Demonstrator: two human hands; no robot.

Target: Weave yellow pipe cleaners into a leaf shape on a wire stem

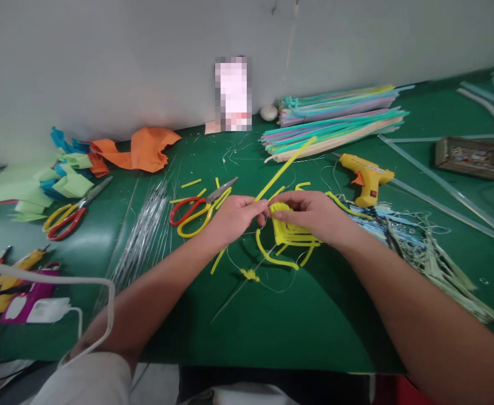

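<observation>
My left hand pinches a long yellow pipe cleaner that slants up and to the right over the green table. My right hand is closed around a bundle of looped yellow pipe cleaners, with loose yellow ends curling out below it. The two hands meet at the middle of the table. A small yellow knot of pipe cleaner lies just in front of them, beside a thin wire.
Red-and-yellow scissors lie left of my hands, another pair further left. Thin silver wires, a yellow glue gun, stacked coloured pipe cleaners, orange, green and blue paper scraps and a small tray surround the work spot.
</observation>
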